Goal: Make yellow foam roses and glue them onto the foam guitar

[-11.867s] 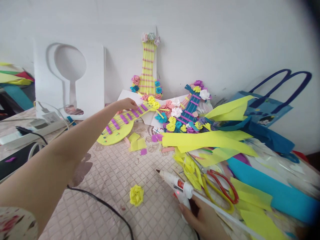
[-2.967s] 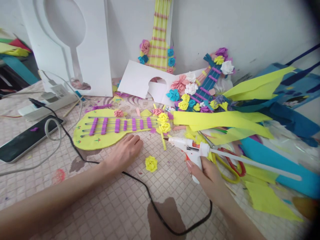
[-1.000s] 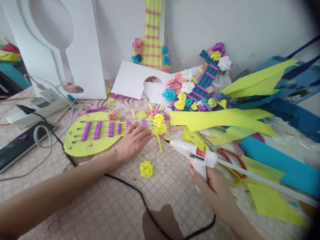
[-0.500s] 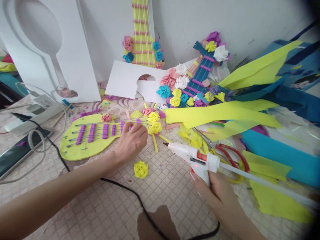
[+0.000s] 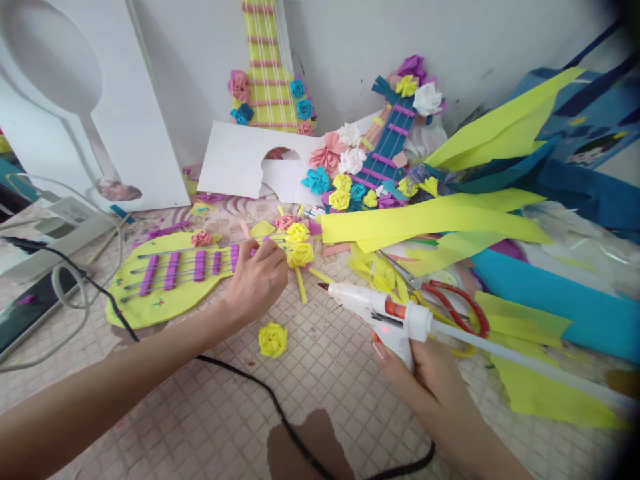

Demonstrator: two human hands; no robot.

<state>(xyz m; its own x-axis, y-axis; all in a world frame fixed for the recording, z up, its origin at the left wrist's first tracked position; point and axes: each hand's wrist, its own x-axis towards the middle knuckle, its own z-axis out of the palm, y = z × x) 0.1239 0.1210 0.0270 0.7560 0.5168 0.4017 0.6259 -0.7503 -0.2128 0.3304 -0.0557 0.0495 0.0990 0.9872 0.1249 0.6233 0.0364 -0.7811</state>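
Note:
A small yellow paper guitar (image 5: 186, 300) with purple bars and thin strings lies on the table. My left hand (image 5: 259, 277) has its fingers curled down over the guitar's neck. Yellow paper roses (image 5: 301, 255) and a pink one sit at the head end, just beyond those fingers. In my right hand (image 5: 440, 387) is a white hot glue gun (image 5: 357, 300), its dark nozzle pointing left toward the guitar's head and touching nothing. A white glue stick runs out of its back. One loose yellow paper rose (image 5: 273, 340) rests on the table below my left hand.
Red-handled scissors (image 5: 457, 308) and yellow crepe paper strips (image 5: 430, 217) lie to the right. Behind stand a blue flowered paper guitar (image 5: 390, 140) and white cut-out boards (image 5: 135, 100). A black cord (image 5: 260, 383) crosses the front; a phone (image 5: 37, 310) lies left.
The whole view has shifted slightly, so everything appears a little farther left. Both hands keep the same grip, and the guitar and loose rose stay in place.

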